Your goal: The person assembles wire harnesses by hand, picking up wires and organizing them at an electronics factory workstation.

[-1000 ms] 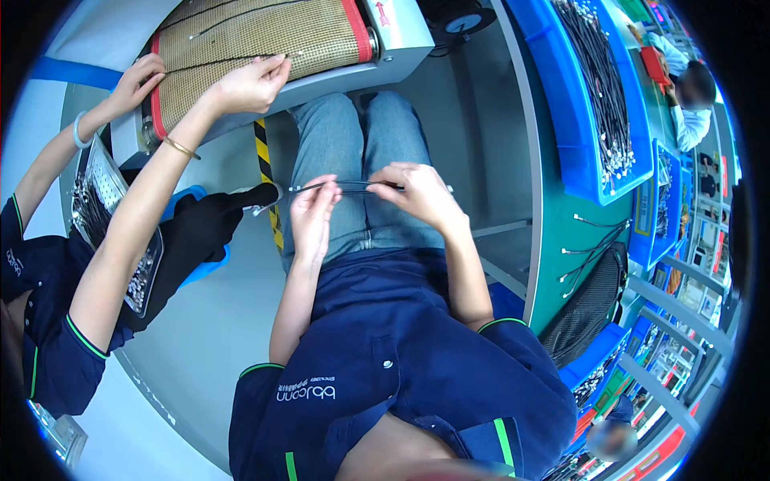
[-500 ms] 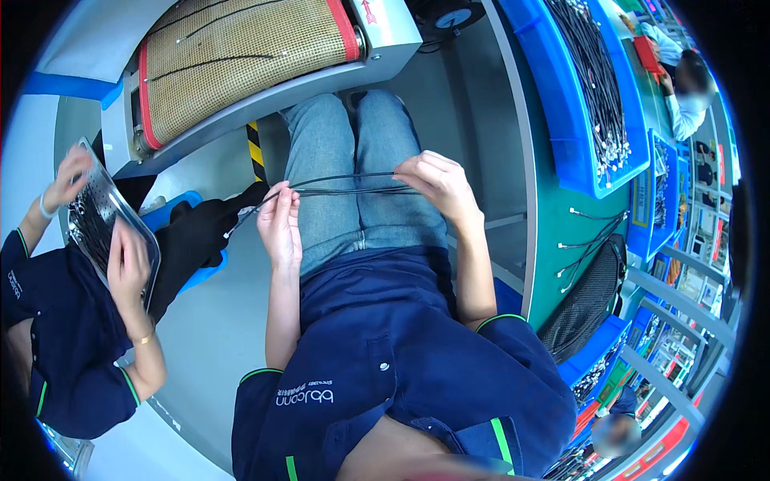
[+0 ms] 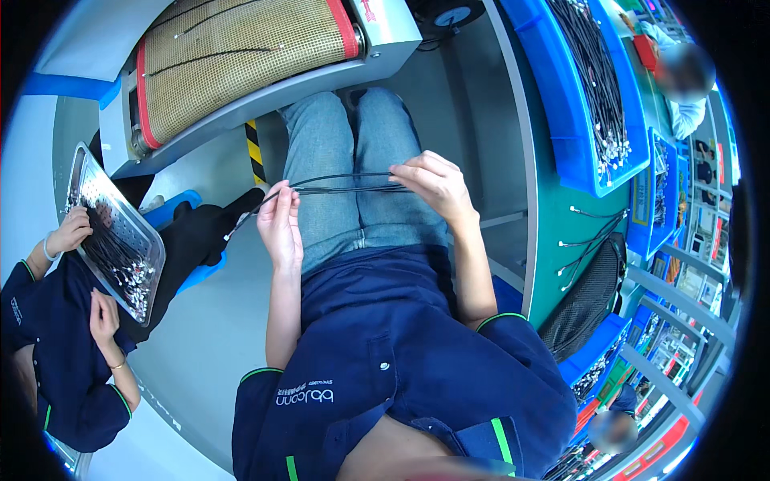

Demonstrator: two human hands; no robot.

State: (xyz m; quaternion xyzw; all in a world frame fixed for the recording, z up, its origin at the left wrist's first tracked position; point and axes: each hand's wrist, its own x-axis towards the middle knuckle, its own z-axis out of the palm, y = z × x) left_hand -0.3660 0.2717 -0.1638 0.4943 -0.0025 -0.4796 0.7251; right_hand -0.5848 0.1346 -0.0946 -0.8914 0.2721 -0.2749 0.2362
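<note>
Several thin black cables [image 3: 345,190] with small white connectors at their left end stretch across my lap between my two hands. My left hand [image 3: 281,212] is closed around them near the connector end, thumb and fingers pinched together. At the other side, my right hand [image 3: 433,184] pinches the cables with its fingertips; one strand bows above the others. The cables' right ends are hidden behind the right fingers.
A mesh conveyor belt [image 3: 241,60] carrying several cables lies ahead. On my right, a green table [image 3: 547,264] holds a blue bin [image 3: 568,152] of cables and a black mesh bag [image 3: 584,301]. At left, a co-worker holds a metal tray [image 3: 148,232] of cables.
My hands and the cables stay almost where they were. The co-worker's hands have moved down toward their body, showing more of the cables in the tray. The cables on the belt have shifted slightly left.
</note>
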